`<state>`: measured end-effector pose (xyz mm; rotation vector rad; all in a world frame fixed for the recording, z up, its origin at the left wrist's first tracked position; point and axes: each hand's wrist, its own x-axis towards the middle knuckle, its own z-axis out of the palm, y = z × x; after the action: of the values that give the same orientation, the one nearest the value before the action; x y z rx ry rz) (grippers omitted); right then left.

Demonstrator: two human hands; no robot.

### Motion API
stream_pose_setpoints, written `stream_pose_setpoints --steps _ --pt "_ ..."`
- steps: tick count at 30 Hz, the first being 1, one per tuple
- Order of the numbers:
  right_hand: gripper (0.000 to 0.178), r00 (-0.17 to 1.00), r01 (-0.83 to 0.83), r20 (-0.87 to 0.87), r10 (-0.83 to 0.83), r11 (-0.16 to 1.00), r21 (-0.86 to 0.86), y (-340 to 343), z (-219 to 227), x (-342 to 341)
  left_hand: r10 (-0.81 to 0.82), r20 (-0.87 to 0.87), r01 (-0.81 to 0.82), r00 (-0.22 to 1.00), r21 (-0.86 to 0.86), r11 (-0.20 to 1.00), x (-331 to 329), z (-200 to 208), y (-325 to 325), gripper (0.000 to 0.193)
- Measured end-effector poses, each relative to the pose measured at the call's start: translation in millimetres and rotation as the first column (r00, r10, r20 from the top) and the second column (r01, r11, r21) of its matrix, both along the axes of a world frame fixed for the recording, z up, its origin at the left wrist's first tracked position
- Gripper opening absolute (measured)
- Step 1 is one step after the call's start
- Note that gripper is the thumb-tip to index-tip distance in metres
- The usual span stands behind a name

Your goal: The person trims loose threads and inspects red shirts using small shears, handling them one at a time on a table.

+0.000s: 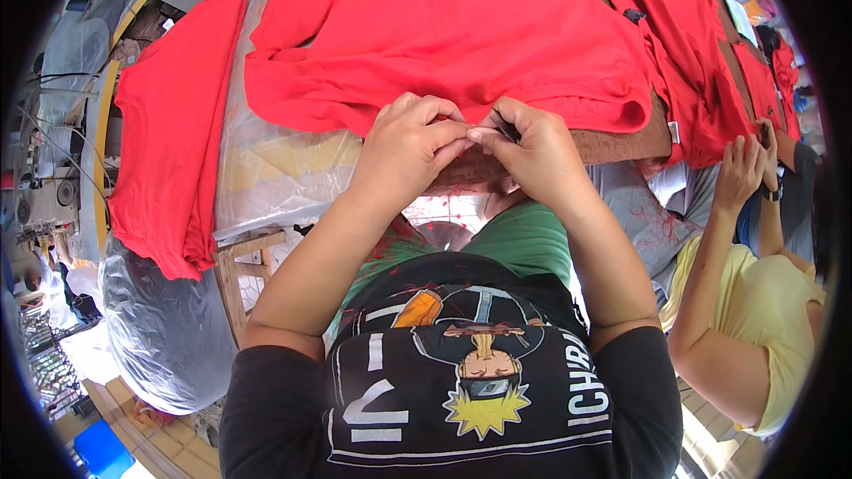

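A large red knit garment (pixel 426 44) lies spread in folds over the table, its near edge running just behind my fingers. My left hand (pixel 410 144) is closed in a pinch at that edge, its fingertips meeting those of my right hand. What the left fingertips hold is too small to make out. My right hand (pixel 535 149) is also closed, thumb against forefinger. A small dark object (pixel 508 131), perhaps thread snips, shows partly between its fingers; the rest is hidden in the palm.
A folded red garment stack (pixel 173 124) hangs over the table's left side, beside clear plastic sheeting (pixel 280 164). More red garments (pixel 661 27) lie at the right, near a co-worker in yellow (pixel 750 328) with raised hands. A plastic-wrapped bundle (pixel 164 328) stands lower left, near a wooden stool (pixel 240 270).
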<state>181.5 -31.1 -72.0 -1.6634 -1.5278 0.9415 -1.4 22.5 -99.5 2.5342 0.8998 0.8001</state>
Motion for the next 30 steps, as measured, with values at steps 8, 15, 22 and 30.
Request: stream_pose_setpoints --steps 8,15,22,30 --pt "0.026 0.961 -0.15 0.239 0.138 0.988 0.032 8 -15 15 0.2 0.087 -0.12 0.976 -0.551 0.826 -2 5 0 0.012" --pt "0.024 0.938 -0.262 0.264 0.224 0.957 0.12 -2 16 18 0.237 0.179 -0.029 0.955 -0.737 0.675 -7 3 5 0.017" --pt "0.018 0.915 -0.322 0.306 0.263 0.933 0.161 -2 21 15 0.207 0.158 -0.033 0.965 -0.715 0.699 -8 4 5 0.018" --pt "0.016 0.903 -0.321 0.341 0.261 0.938 0.13 0 21 13 0.219 0.163 -0.051 0.962 -0.681 0.73 -4 9 1 0.016"
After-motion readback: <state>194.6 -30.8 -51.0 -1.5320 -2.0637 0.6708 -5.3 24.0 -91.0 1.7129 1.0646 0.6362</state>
